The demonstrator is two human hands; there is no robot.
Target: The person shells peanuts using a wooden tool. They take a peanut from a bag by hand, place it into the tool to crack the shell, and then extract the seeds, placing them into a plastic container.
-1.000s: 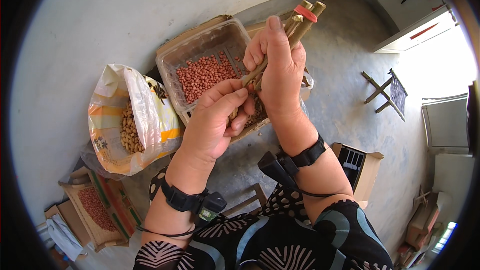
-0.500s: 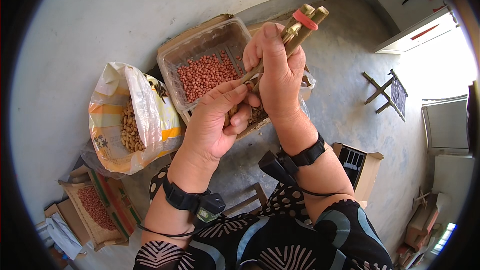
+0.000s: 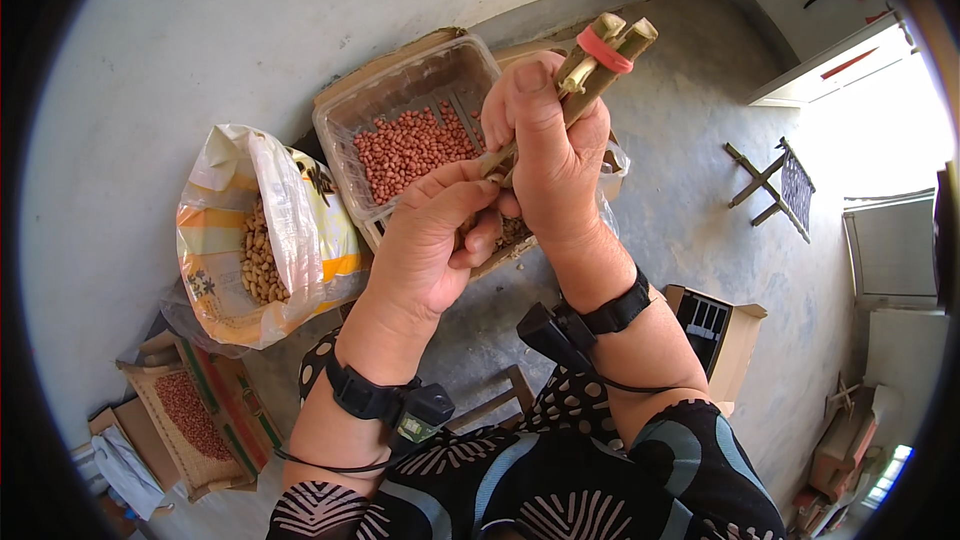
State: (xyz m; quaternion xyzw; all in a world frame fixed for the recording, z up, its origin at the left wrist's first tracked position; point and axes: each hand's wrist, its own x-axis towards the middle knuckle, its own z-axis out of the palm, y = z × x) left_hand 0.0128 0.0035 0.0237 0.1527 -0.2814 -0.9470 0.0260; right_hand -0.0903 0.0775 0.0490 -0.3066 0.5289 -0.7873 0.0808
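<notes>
My right hand [image 3: 550, 155] is wrapped round a pair of wooden sticks [image 3: 598, 88], bound near the top by a red band [image 3: 604, 48]. The sticks slant down to the left, and their lower ends meet the fingertips of my left hand [image 3: 425, 235]. Those fingers are closed in a pinch on what looks like an unshelled peanut [image 3: 491, 176], mostly hidden by fingers and sticks. Something tan, perhaps more peanuts, shows in the curled left fingers. Behind my hands, red-skinned peanut kernels [image 3: 412, 152] lie in a clear plastic tub [image 3: 340, 140].
A plastic bag [image 3: 215, 290] of unshelled peanuts [image 3: 259, 265] stands left of the tub. Lower left, a carton [image 3: 215, 460] holds more red kernels [image 3: 188, 410]. Right are a folding stool [image 3: 775, 185] and an open cardboard box [image 3: 738, 345]. A wall [image 3: 180, 70] rises behind.
The banded top of the sticks has shifted slightly left and down with my right hand. My right thumb has moved a little left. My left hand has barely moved.
</notes>
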